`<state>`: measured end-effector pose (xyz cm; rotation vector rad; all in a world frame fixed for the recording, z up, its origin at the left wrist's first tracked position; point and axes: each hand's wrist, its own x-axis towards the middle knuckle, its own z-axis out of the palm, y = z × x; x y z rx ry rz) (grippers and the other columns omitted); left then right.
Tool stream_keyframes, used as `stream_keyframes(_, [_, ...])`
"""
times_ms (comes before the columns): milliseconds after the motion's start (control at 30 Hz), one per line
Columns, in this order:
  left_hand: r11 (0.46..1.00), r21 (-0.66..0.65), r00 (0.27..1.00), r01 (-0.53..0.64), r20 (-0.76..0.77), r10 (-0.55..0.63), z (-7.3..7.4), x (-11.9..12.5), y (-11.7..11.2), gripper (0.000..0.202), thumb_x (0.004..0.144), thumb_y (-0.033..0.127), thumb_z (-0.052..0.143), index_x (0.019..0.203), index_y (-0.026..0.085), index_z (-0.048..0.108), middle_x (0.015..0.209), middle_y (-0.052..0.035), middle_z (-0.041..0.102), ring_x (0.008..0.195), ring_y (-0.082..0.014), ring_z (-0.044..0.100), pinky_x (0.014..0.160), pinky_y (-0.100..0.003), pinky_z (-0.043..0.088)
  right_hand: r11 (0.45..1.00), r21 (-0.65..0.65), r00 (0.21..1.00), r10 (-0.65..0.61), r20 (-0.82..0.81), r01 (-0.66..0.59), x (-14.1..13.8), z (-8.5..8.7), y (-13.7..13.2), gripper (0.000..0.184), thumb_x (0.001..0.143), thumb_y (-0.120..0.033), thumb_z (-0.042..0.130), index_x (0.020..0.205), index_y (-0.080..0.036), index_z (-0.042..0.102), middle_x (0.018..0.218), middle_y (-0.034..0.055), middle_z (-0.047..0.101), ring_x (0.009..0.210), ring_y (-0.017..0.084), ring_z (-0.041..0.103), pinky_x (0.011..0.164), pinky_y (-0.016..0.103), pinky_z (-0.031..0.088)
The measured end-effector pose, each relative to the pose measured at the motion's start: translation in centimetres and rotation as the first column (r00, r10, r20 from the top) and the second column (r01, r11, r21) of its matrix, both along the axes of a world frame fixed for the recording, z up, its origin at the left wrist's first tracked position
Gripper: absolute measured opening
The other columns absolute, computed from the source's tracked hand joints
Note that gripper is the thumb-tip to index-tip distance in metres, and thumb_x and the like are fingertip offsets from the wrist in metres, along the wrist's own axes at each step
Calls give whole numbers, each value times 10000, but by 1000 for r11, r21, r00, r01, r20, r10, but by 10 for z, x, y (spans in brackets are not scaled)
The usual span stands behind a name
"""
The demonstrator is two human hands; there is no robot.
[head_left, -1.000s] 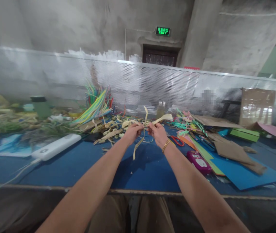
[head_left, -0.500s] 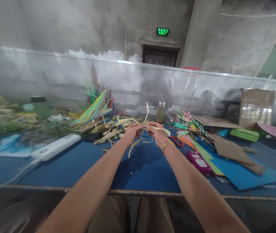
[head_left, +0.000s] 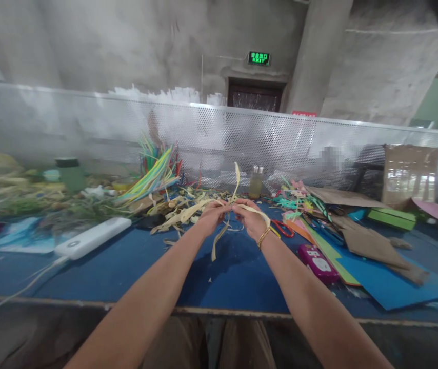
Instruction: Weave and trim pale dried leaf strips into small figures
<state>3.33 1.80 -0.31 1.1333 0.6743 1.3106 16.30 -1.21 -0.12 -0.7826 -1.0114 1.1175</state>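
Pale yellow dried-leaf strips (head_left: pixel 237 177) meet between my fingertips above the middle of the blue table. My left hand (head_left: pixel 213 215) pinches them from the left, and my right hand (head_left: pixel 250 218), with a gold bracelet at the wrist, pinches from the right. One strip points up, another hangs down toward the table, and one lies across the back of my right hand. The exact crossing point is hidden by my fingers. Behind my left hand spreads a heap of similar dried strips (head_left: pixel 182 212). Beside my right wrist lie red-handled scissors (head_left: pixel 282 228).
On the left lie a white power strip (head_left: pixel 94 238) with a cord and a green bottle (head_left: pixel 70 175). Colourful stems (head_left: pixel 153 174) stand behind the heap. At right are a purple box-like object (head_left: pixel 318 264), blue card (head_left: pixel 388 287) and brown cardboard (head_left: pixel 380 243). A perforated metal screen (head_left: pixel 203 123) borders the back.
The view has tilted up slightly, so everything sits a little lower. Both hands still pinch the strips, with their fingertips closer together; the upright strip stands straighter.
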Motion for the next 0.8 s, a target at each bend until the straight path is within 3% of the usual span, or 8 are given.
stream_keyframes(333, [997,11,996,80,32,-80,-5,4,-4,277,524,223,781,628,158,533,476,77,427,425,-46,353,445,-201,247,991,-133,966,-20,-257,-15,2,-1,8,250,572,-120,675,799,-191,597,672,-21,653,519,87,531,497,215,461])
stream_keyframes(567, [992,-87,995,93,45,-89,-6,8,-7,292,518,260,798,698,144,599,552,54,505,482,-50,426,489,-199,321,984,-168,973,-96,-209,61,8,-3,10,186,630,-196,688,794,-186,600,735,9,671,528,93,530,486,217,448])
stream_keyframes(800, [993,-94,993,78,91,-69,-11,12,-9,272,541,271,785,723,154,620,662,12,580,559,-71,494,566,-220,402,975,-187,965,-157,-210,118,13,-5,14,270,590,-270,751,807,-196,610,747,4,671,538,101,535,489,227,439])
